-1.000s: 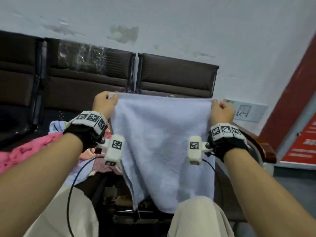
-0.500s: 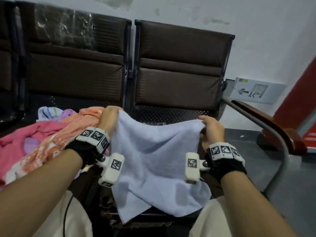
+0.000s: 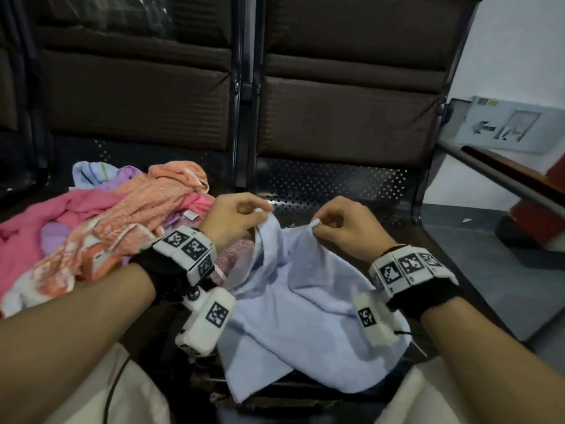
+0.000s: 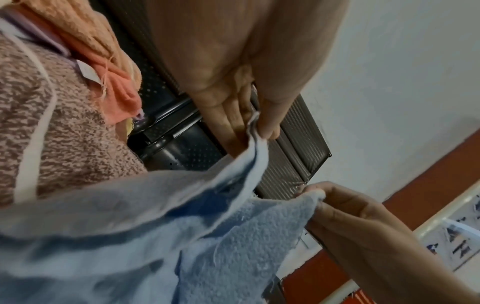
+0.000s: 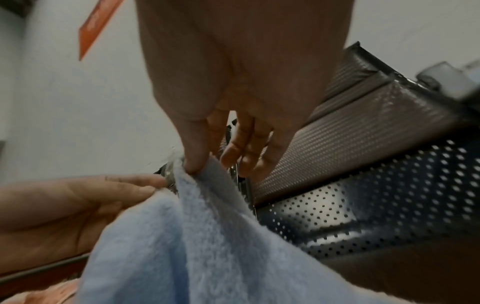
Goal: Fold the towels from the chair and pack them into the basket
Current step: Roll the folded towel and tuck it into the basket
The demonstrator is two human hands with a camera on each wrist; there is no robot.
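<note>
Over perforated seat [image 3: 333,185]: hands pinch fluffy blue towel [image 3: 305,316].

Bare perforated seat [image 3: 336,185] beyond the hands, towel heap [image 3: 101,228] crowding left, armrest [image 3: 504,175] seemingly bounding right

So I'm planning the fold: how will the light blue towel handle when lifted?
Probably floppy: the light blue towel sags between the left hand and right hand. Likely light, since fingertip pinches hold it. Its fuzzy pile should resist slipping.
</note>
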